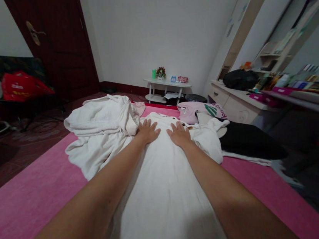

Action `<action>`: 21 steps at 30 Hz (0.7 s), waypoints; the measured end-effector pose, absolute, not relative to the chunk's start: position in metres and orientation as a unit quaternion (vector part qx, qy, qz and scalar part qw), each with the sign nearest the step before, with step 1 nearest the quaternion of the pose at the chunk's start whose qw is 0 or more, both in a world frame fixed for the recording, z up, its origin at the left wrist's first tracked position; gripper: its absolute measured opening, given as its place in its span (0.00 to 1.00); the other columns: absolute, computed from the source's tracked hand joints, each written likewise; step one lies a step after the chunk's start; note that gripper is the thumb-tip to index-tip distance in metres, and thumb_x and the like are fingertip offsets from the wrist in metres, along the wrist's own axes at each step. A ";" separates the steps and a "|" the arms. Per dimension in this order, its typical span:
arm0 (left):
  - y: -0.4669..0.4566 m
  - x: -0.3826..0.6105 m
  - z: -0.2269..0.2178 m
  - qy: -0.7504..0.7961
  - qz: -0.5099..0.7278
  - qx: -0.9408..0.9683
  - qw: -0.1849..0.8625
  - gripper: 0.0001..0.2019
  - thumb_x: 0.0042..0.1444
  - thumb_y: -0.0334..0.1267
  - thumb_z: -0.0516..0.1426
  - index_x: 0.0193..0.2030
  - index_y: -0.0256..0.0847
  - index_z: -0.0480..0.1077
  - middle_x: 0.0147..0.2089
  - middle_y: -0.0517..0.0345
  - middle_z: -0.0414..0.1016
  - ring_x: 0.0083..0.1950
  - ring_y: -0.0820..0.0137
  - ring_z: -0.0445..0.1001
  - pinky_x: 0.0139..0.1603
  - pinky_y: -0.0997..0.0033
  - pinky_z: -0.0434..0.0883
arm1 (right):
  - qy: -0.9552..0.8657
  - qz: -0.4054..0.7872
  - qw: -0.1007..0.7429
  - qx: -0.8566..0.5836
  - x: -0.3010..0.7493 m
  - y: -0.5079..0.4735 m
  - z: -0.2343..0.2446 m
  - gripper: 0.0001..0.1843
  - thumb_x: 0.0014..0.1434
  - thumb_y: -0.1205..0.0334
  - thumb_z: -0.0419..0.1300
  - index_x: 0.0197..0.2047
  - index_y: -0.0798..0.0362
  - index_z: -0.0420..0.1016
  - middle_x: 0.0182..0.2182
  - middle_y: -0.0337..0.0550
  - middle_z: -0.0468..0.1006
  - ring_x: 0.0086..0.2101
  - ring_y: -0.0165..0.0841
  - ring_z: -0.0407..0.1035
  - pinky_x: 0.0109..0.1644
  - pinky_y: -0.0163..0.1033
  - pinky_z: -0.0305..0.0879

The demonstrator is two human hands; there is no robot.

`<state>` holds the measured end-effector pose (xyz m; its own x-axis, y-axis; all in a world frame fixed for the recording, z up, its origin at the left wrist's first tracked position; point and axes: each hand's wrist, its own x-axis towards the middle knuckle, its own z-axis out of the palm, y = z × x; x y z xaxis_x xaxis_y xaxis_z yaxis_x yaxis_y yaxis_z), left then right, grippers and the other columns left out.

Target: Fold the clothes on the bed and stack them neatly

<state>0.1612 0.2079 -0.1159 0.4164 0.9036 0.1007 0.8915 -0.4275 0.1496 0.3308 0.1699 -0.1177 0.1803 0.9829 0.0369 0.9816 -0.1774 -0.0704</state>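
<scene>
A long white garment (167, 180) with dark buttons near its far end lies stretched out on the pink bedspread (39, 184), running toward me. My left hand (148, 131) rests flat on its upper left part with the fingers spread. Across from it, my right hand (179, 134) lies flat by the buttons, fingers also apart. Neither hand grips anything. Bunched white cloth (98, 123) lies left of my left hand. Beyond my right hand are more white folds (208, 136), a pale pink printed shirt (199, 110) and a black garment (249, 139).
A low white table (166, 83) with a small potted plant (160, 73) stands against the far wall. On the right is a dresser (233, 102) with a black bag (240, 79). A chair at the left bears a red bag (24, 85), near a dark red door (59, 42).
</scene>
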 end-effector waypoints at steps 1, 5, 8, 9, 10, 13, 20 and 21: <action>0.202 0.159 -0.115 0.527 0.083 0.845 0.039 0.32 0.64 0.54 0.39 0.70 0.40 0.50 0.72 0.41 0.43 0.72 0.49 0.42 0.67 0.41 0.44 | -0.640 0.013 0.032 -0.767 0.329 0.162 -0.115 0.35 0.67 0.43 0.35 0.70 0.51 0.45 0.70 0.50 0.39 0.68 0.42 0.34 0.67 0.56 0.37; 0.179 0.147 -0.117 0.507 0.093 0.857 0.027 0.31 0.65 0.54 0.39 0.69 0.38 0.52 0.72 0.40 0.46 0.72 0.51 0.44 0.67 0.46 0.46 | -0.687 0.025 0.000 -0.726 0.330 0.117 -0.099 0.34 0.67 0.45 0.38 0.70 0.52 0.47 0.69 0.54 0.44 0.67 0.44 0.40 0.66 0.53 0.43; 0.164 0.140 -0.121 0.488 0.107 0.866 0.006 0.31 0.64 0.55 0.40 0.68 0.39 0.54 0.71 0.40 0.49 0.71 0.51 0.47 0.67 0.48 0.49 | -0.732 0.037 -0.024 -0.680 0.343 0.078 -0.080 0.31 0.66 0.49 0.45 0.68 0.52 0.53 0.68 0.55 0.51 0.65 0.44 0.49 0.65 0.50 0.49; 0.159 0.138 -0.122 0.483 0.112 0.868 0.001 0.31 0.64 0.55 0.40 0.68 0.40 0.54 0.71 0.40 0.49 0.71 0.51 0.48 0.66 0.48 0.50 | -0.747 0.042 -0.024 -0.663 0.347 0.066 -0.074 0.29 0.65 0.51 0.48 0.66 0.52 0.58 0.66 0.54 0.55 0.64 0.43 0.53 0.64 0.48 0.51; 0.155 0.137 -0.124 0.481 0.118 0.869 -0.005 0.31 0.64 0.55 0.41 0.68 0.40 0.55 0.70 0.40 0.50 0.71 0.51 0.49 0.66 0.48 0.50 | -0.762 0.046 -0.014 -0.645 0.351 0.055 -0.069 0.27 0.64 0.53 0.50 0.64 0.53 0.62 0.64 0.53 0.60 0.62 0.42 0.57 0.63 0.47 0.52; 0.142 0.138 -0.127 0.485 0.136 0.864 -0.020 0.30 0.64 0.54 0.41 0.67 0.39 0.56 0.70 0.39 0.51 0.70 0.51 0.50 0.66 0.48 0.51 | -0.782 0.051 0.059 -0.618 0.350 0.026 -0.066 0.24 0.62 0.57 0.52 0.59 0.56 0.69 0.59 0.52 0.68 0.58 0.39 0.63 0.63 0.43 0.55; 0.144 0.116 -0.128 0.459 0.149 0.876 -0.010 0.29 0.65 0.54 0.41 0.66 0.40 0.57 0.69 0.42 0.54 0.69 0.55 0.53 0.66 0.52 0.54 | -0.810 0.056 0.070 -0.579 0.339 -0.032 -0.097 0.32 0.65 0.48 0.46 0.69 0.49 0.49 0.69 0.47 0.46 0.67 0.39 0.41 0.69 0.54 0.42; 0.148 0.109 -0.127 0.460 0.146 0.876 -0.008 0.28 0.65 0.53 0.41 0.66 0.40 0.57 0.69 0.44 0.54 0.69 0.57 0.55 0.66 0.54 0.55 | -0.801 0.041 0.059 -0.594 0.345 -0.036 -0.097 0.32 0.66 0.48 0.45 0.69 0.51 0.50 0.69 0.49 0.47 0.67 0.40 0.42 0.69 0.54 0.43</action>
<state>0.1087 0.1475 -0.1270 0.5333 0.8040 0.2632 0.8086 -0.5758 0.1205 0.3453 -0.0359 -0.0968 -0.2867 0.9569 0.0462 0.9473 0.2904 -0.1349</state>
